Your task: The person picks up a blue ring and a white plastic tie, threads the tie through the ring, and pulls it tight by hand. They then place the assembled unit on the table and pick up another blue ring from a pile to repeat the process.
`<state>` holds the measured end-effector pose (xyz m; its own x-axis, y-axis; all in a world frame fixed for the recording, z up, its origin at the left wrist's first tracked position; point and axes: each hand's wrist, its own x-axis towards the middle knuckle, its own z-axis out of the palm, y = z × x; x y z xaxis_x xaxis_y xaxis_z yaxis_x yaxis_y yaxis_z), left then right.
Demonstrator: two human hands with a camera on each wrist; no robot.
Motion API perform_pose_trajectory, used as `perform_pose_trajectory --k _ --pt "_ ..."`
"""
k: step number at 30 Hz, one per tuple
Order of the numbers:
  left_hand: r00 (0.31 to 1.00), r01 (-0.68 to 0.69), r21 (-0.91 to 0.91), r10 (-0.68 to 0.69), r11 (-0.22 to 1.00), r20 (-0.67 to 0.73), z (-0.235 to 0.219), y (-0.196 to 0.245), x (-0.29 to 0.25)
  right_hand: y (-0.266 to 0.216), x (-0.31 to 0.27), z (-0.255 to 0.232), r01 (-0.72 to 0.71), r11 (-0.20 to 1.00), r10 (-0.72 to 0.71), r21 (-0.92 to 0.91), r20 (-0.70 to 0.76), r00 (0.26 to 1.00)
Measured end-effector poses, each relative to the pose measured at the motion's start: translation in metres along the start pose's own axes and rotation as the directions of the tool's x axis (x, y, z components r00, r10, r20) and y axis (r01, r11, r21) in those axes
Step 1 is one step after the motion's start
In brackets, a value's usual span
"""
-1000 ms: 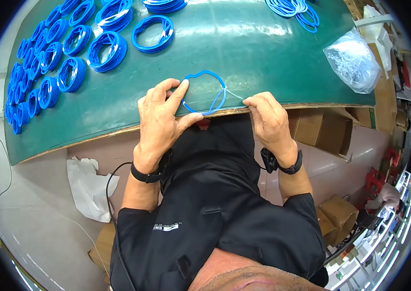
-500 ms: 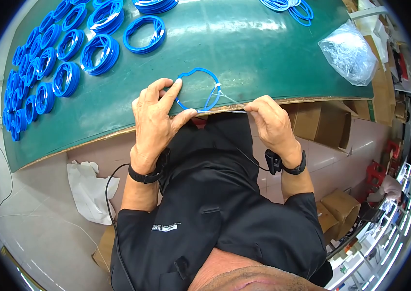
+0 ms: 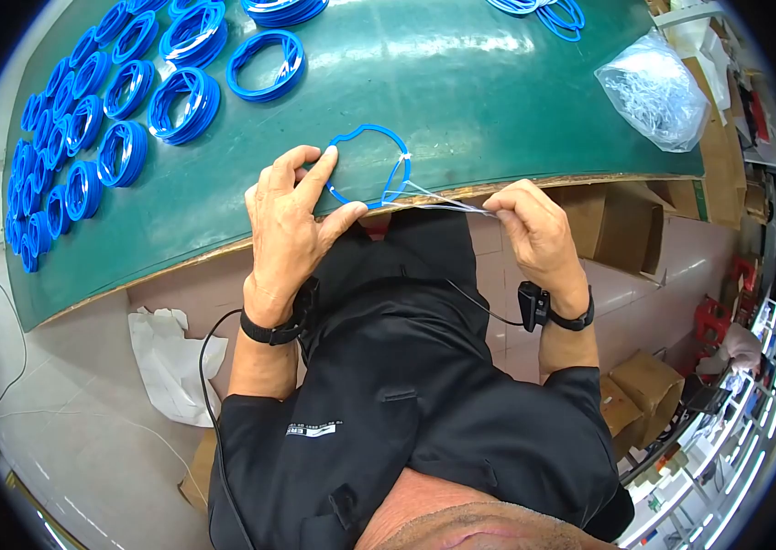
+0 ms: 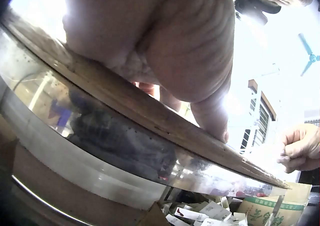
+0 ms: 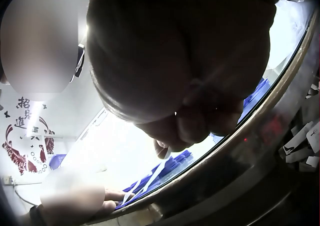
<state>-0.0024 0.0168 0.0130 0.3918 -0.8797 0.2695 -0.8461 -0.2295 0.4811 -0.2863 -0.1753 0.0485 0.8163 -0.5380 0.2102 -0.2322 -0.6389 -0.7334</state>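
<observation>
A small blue ring of tubing or cord [image 3: 370, 128] lies at the table's front edge in the head view. My left hand [image 3: 282, 211] presses on its left side, with the index fingertip at the upper left and the thumb tip at the bottom, set wide apart. A small white tie [image 3: 404, 157] sits on the ring's right side. Two lengths of thin pale strand [image 3: 450, 199] run from the ring to my right hand [image 3: 534, 229], which pinches their ends beyond the edge. In the right wrist view, the pale strands [image 5: 152, 178] slant down toward the left hand's fingers.
Many blue coils [image 3: 184, 105] cover the left of the green table [image 3: 461, 119]. A looser blue bundle [image 3: 560, 16] lies at the back right, near a clear plastic bag [image 3: 655, 96] of thin white pieces. Cardboard boxes [image 3: 621, 225] stand below the table's right side.
My right hand has moved right, away from the ring, and two lengths of pale strand now stretch to it. The left hand keeps its place on the ring. The head view has shifted slightly.
</observation>
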Motion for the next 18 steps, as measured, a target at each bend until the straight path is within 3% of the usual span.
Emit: perform_pose_trajectory --k 13,16,18 --pt "1.000 -0.023 -0.003 0.023 1.000 -0.015 0.000 -0.003 -0.002 0.003 0.000 -0.016 -0.079 0.996 0.076 -0.038 -0.080 0.994" --pt "0.995 -0.094 -0.039 0.092 0.995 -0.049 0.005 -0.006 0.003 0.009 0.001 -0.025 -0.089 0.994 0.079 -0.059 -0.156 0.985" --pt "0.996 -0.074 -0.075 0.070 0.994 -0.056 0.005 -0.008 0.002 0.013 0.000 -0.038 -0.143 0.985 0.119 -0.097 -0.224 0.967"
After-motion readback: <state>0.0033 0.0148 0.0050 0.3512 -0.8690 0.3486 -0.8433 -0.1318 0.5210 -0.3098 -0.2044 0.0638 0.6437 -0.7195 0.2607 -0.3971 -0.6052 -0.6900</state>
